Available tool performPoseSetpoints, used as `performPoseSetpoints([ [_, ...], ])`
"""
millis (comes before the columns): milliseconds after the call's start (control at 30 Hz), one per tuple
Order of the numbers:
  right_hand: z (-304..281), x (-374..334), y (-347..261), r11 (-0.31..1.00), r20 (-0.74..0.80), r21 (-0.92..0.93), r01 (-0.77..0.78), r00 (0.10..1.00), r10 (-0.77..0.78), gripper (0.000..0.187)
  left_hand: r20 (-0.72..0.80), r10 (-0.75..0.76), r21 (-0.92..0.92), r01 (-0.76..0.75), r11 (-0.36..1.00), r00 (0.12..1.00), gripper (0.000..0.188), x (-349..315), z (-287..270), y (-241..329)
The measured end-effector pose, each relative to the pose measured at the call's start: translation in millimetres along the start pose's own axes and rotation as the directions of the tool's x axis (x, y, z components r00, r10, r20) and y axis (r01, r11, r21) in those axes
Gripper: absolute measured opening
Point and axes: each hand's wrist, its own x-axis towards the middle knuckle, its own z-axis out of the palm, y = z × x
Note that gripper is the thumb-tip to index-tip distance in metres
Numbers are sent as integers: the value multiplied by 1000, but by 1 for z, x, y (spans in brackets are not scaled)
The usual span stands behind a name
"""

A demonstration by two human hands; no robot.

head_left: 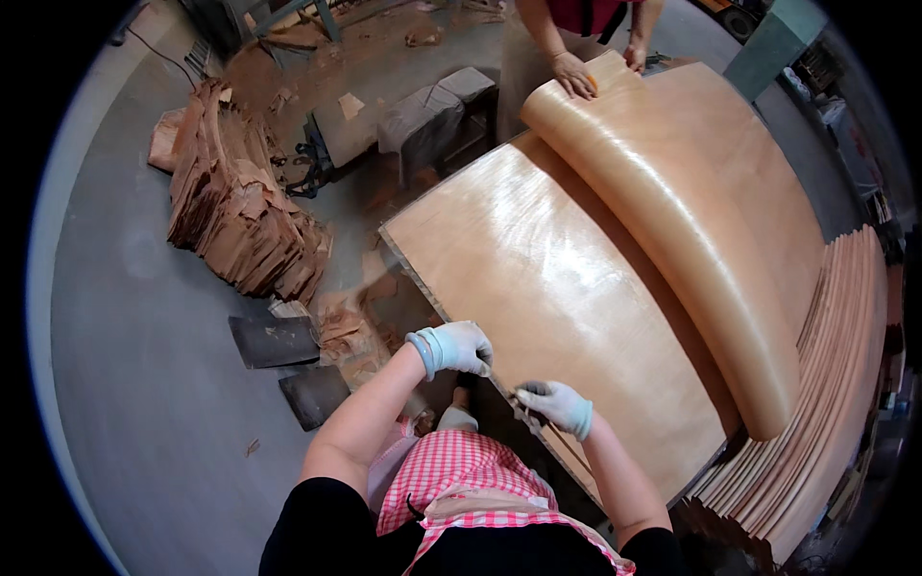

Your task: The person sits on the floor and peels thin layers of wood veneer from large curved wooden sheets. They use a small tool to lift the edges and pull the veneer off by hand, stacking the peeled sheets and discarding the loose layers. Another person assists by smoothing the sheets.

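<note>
A broad tan wood veneer sheet (547, 259) lies before me, glossy in the light. Across it a second sheet (672, 211) is curled over into a long fold. My left hand (461, 348), in a white glove with a pale blue cuff, is closed at the near edge of the flat sheet; what its fingertips hold is hidden. Just right of it, my right hand (557, 405), gloved alike, is closed beside a small dark piece (525, 415) at the same edge. That piece is too small to name.
Across the stack, a co-worker's hand (574, 75) rests on the curled sheet. Wavy veneer sheets (807, 403) are piled at the right. On the left floor stand a stack of ragged brown veneer scraps (240, 202) and dark flat panels (275, 341). A covered machine (432, 120) stands beyond.
</note>
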Motion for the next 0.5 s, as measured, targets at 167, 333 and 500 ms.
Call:
performPoseSetpoints([
  [167,13,98,-53,971,-100,-237,21,994,-46,32,-16,-36,-34,35,999,999,24,-2,-36,-76],
  [333,5,144,-48,987,-253,-163,4,966,-46,30,-664,-453,-555,13,831,594,25,-23,-33,-170],
  [500,-6,153,-40,999,-278,35,10,961,0,30,151,-687,-981,23,-192,710,36,-18,22,-130],
])
